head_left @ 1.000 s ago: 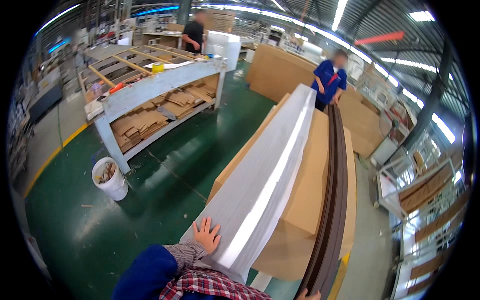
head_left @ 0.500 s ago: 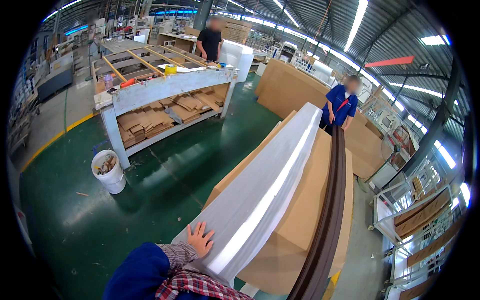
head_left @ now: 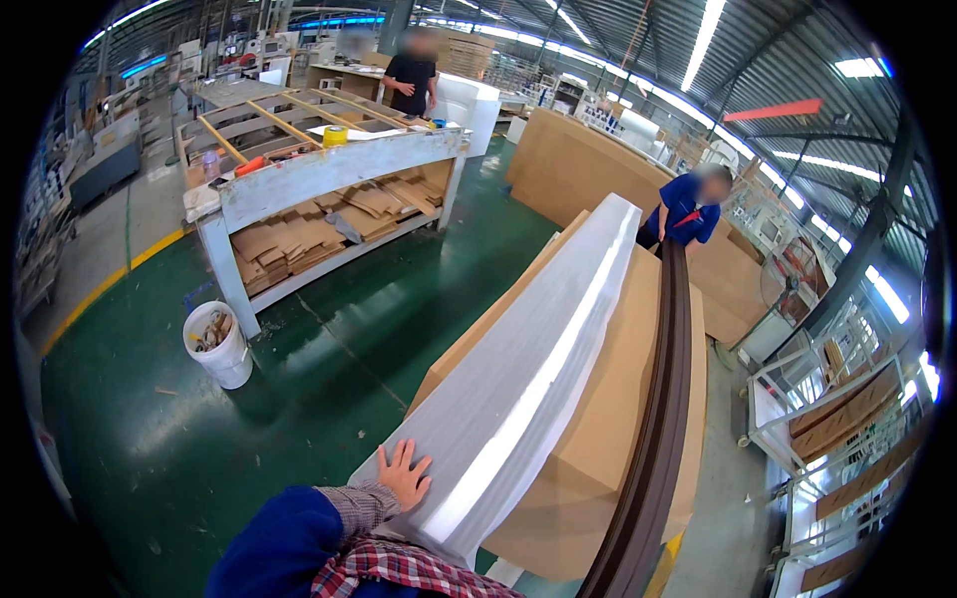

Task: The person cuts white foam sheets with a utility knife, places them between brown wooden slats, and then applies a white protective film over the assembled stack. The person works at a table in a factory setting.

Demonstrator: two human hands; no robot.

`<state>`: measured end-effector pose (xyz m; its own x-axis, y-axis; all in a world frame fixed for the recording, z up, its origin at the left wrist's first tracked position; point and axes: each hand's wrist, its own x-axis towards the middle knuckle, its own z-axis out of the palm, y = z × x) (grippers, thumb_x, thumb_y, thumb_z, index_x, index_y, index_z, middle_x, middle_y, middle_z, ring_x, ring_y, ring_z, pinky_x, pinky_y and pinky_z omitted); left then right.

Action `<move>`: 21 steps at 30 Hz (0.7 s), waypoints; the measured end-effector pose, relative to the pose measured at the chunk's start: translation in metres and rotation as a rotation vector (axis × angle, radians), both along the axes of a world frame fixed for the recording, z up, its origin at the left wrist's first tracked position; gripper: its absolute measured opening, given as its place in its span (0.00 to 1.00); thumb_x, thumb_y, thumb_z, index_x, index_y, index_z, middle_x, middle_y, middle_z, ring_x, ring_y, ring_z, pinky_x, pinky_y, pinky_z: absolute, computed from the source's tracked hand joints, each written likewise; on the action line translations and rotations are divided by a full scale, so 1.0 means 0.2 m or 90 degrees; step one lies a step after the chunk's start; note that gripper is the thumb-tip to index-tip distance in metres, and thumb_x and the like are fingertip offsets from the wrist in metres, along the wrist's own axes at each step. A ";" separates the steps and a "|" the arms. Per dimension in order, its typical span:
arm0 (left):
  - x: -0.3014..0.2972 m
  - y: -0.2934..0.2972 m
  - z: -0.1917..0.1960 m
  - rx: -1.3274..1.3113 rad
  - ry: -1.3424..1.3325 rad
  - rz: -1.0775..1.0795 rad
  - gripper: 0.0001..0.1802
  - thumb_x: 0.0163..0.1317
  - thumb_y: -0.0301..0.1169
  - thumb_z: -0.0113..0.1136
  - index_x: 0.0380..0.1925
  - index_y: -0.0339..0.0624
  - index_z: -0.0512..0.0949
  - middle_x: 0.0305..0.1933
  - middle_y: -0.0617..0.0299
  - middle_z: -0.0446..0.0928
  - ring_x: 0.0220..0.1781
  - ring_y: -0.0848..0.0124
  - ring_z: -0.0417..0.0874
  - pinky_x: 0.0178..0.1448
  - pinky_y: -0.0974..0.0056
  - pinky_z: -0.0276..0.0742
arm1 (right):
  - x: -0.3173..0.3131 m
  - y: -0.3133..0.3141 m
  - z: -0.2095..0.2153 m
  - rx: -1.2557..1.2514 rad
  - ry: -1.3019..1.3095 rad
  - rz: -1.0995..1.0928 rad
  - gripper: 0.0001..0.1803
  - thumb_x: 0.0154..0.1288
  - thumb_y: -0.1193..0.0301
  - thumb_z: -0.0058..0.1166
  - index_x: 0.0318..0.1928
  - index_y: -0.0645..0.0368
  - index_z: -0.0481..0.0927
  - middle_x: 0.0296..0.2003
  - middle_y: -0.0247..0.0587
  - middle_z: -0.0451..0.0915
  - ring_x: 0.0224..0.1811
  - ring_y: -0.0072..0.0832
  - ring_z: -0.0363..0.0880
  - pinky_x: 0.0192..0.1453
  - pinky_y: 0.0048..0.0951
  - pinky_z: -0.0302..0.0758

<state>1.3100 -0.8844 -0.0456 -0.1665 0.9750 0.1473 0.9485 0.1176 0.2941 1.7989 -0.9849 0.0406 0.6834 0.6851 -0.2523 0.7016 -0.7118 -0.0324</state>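
Observation:
My left hand (head_left: pixel 404 477) lies flat, fingers spread, on the near end of a long panel wrapped in whitish film (head_left: pixel 518 399). The panel rests on large brown cardboard (head_left: pixel 608 399) and stretches away from me. To its right runs a long dark brown profile (head_left: pixel 653 429), roughly alongside it, its near end cut off by the lower edge. A co-worker in a blue shirt (head_left: pixel 688 211) leans over the profile's far end with both arms lowered to it; the grip there is too small to make out. My right hand is not in view.
At the left stands a worn white workbench (head_left: pixel 339 171) with cardboard pieces on its lower shelf. A white bucket (head_left: pixel 227 364) of scraps sits on the green floor. A person in black (head_left: pixel 411 80) stands behind the bench. White racks (head_left: pixel 788 419) and a fan (head_left: pixel 793 274) are at the right.
The co-worker in blue has bent lower over the profile's far end. The person in black has shifted their arms. My left hand stays on the wrapped panel.

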 end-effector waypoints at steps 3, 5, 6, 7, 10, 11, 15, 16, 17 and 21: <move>-0.01 0.02 0.01 -0.015 0.000 0.003 0.27 0.60 0.47 0.44 0.59 0.53 0.64 0.67 0.41 0.49 0.70 0.47 0.46 0.64 0.31 0.33 | -0.05 0.03 0.10 0.007 0.050 0.006 0.69 0.29 0.39 0.67 0.66 0.63 0.45 0.58 0.64 0.61 0.61 0.54 0.61 0.61 0.52 0.63; -0.02 0.01 0.03 -0.020 -0.006 0.001 0.27 0.59 0.46 0.45 0.58 0.50 0.64 0.67 0.39 0.48 0.70 0.46 0.46 0.65 0.32 0.32 | -0.10 0.06 0.11 0.022 0.057 0.001 0.67 0.32 0.42 0.67 0.66 0.62 0.44 0.58 0.63 0.60 0.62 0.54 0.59 0.61 0.53 0.62; -0.02 0.02 0.03 -0.015 -0.003 -0.007 0.27 0.59 0.46 0.45 0.57 0.49 0.65 0.67 0.39 0.48 0.69 0.46 0.46 0.65 0.32 0.32 | -0.09 0.06 0.08 0.013 0.063 -0.015 0.67 0.32 0.43 0.68 0.66 0.62 0.43 0.58 0.63 0.59 0.62 0.53 0.58 0.61 0.53 0.62; -0.03 0.01 0.03 -0.011 0.001 -0.003 0.27 0.58 0.45 0.45 0.57 0.48 0.65 0.67 0.39 0.48 0.69 0.45 0.46 0.65 0.32 0.32 | -0.11 0.07 0.07 -0.005 0.052 -0.019 0.67 0.32 0.43 0.68 0.66 0.61 0.42 0.59 0.63 0.59 0.63 0.53 0.58 0.61 0.52 0.62; 0.00 0.03 0.03 0.007 0.001 -0.018 0.27 0.58 0.44 0.46 0.56 0.45 0.65 0.67 0.39 0.48 0.69 0.45 0.45 0.65 0.32 0.32 | -0.04 0.05 -0.16 -0.026 -0.054 -0.047 0.61 0.34 0.50 0.69 0.64 0.66 0.48 0.54 0.57 0.61 0.57 0.47 0.61 0.59 0.44 0.63; 0.00 0.02 0.02 0.011 0.002 -0.016 0.27 0.58 0.44 0.46 0.57 0.45 0.65 0.67 0.39 0.48 0.69 0.45 0.45 0.65 0.32 0.32 | -0.04 0.05 -0.20 -0.020 -0.036 -0.037 0.65 0.30 0.48 0.69 0.64 0.66 0.45 0.53 0.57 0.61 0.57 0.48 0.61 0.58 0.45 0.63; -0.01 0.01 0.03 0.004 0.004 -0.015 0.27 0.58 0.44 0.46 0.56 0.45 0.66 0.67 0.39 0.47 0.69 0.45 0.45 0.65 0.32 0.32 | -0.14 0.03 -0.22 -0.016 -0.002 -0.011 0.71 0.26 0.46 0.69 0.65 0.67 0.41 0.53 0.58 0.60 0.56 0.48 0.60 0.57 0.47 0.62; -0.01 0.01 0.02 -0.004 -0.003 -0.015 0.27 0.58 0.44 0.45 0.56 0.46 0.66 0.67 0.39 0.47 0.70 0.45 0.44 0.65 0.32 0.31 | -0.18 0.03 -0.21 -0.023 -0.003 -0.007 0.70 0.26 0.46 0.69 0.65 0.67 0.42 0.53 0.58 0.60 0.56 0.48 0.60 0.57 0.47 0.62; -0.02 0.01 0.01 -0.010 -0.006 -0.012 0.27 0.59 0.45 0.44 0.56 0.46 0.65 0.67 0.39 0.46 0.70 0.45 0.43 0.65 0.32 0.31 | -0.20 0.03 -0.21 -0.008 0.018 -0.007 0.70 0.26 0.47 0.69 0.65 0.67 0.42 0.53 0.58 0.60 0.56 0.48 0.60 0.58 0.49 0.61; -0.02 0.01 0.01 -0.010 -0.004 -0.013 0.26 0.60 0.45 0.43 0.57 0.47 0.65 0.68 0.40 0.46 0.70 0.46 0.42 0.66 0.33 0.30 | -0.29 0.03 -0.23 -0.018 -0.005 0.005 0.69 0.27 0.45 0.68 0.65 0.68 0.43 0.52 0.58 0.61 0.56 0.47 0.61 0.57 0.47 0.61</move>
